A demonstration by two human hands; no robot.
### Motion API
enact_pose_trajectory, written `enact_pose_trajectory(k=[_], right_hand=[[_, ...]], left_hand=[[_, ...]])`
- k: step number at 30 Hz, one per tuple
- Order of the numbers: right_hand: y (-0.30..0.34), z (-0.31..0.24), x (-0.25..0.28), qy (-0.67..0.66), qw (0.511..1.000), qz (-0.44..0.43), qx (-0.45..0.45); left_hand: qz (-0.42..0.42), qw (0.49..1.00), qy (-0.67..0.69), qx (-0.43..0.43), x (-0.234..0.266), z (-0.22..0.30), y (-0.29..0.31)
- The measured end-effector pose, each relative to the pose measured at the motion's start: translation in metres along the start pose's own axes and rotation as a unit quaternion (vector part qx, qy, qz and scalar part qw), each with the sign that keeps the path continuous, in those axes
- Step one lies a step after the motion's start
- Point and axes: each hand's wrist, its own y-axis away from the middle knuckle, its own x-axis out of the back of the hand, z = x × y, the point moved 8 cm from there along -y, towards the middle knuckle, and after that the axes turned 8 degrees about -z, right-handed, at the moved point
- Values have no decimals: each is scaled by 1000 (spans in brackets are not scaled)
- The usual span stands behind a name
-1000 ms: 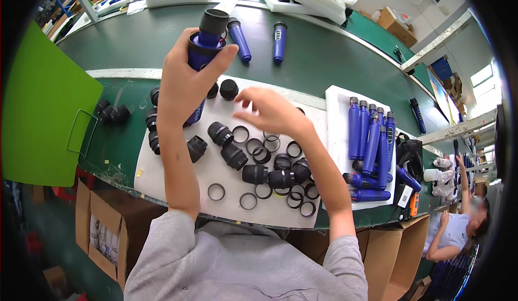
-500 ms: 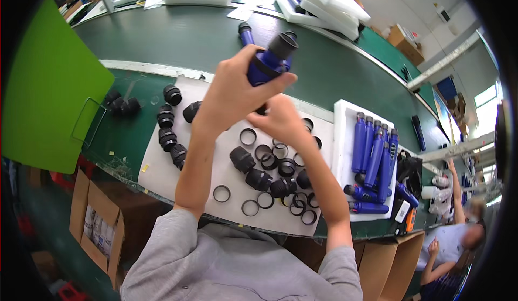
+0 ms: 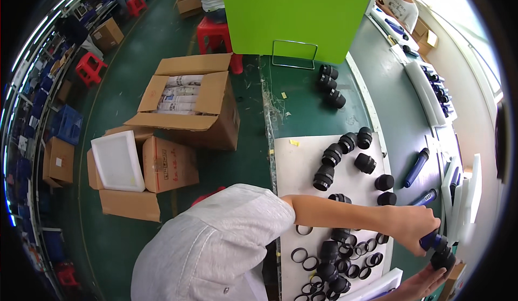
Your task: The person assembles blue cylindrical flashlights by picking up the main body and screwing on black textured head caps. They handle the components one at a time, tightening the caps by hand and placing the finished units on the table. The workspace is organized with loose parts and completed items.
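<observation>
My left hand (image 3: 411,228) reaches out to the right and is closed round a blue microphone body (image 3: 430,240). At its lower end sits a black microphone head (image 3: 443,259), with the fingers of my right hand (image 3: 423,286) against it. Whether the head is screwed on or only touching, I cannot tell. Part of my right hand lies behind the head. Under my left arm spreads a pale mat (image 3: 294,187) bearing several black microphone heads (image 3: 324,177) and loose black rings (image 3: 299,255). Two blue microphones (image 3: 416,168) lie on the green bench beyond the mat.
A white foam tray (image 3: 384,286) stands by the mat's lower right corner. Foam blocks (image 3: 468,193) stack past my hands. A green partition (image 3: 291,9) rises at the bench's far end. Open cartons (image 3: 224,120) stand on the floor left of the bench. A person (image 3: 402,9) sits upper right.
The view has swung left, so the bench now runs up the picture and my hands appear at lower right. My right hand has come to the black end of the microphone body.
</observation>
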Motion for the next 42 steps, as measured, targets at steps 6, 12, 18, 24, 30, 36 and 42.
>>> enact_pose_trajectory(k=[6, 12, 18, 24, 30, 36, 42], right_hand=[[3, -5, -17, -144, 989, -32, -22], [12, 16, -14, 16, 992, -87, -86], [14, 17, -10, 48, 986, -130, -92], [12, 17, -6, 58, 983, -138, -102], [12, 20, -7, 69, 981, -147, -102], [12, 26, 6, 69, 981, -151, -106], [15, 16, -28, 101, 981, -121, -111]], left_hand=[[-53, 998, -18, 1, -6, -9, -9], [-23, 996, -80, 13, -30, -25, -20], [-46, 988, -147, 12, -28, -9, -15], [-11, 994, -106, -17, -33, -5, -18], [-8, 992, -125, 1, -31, -4, -14], [-4, 994, -109, -20, -56, -23, -30], [-28, 992, -122, -17, -16, -10, -8]])
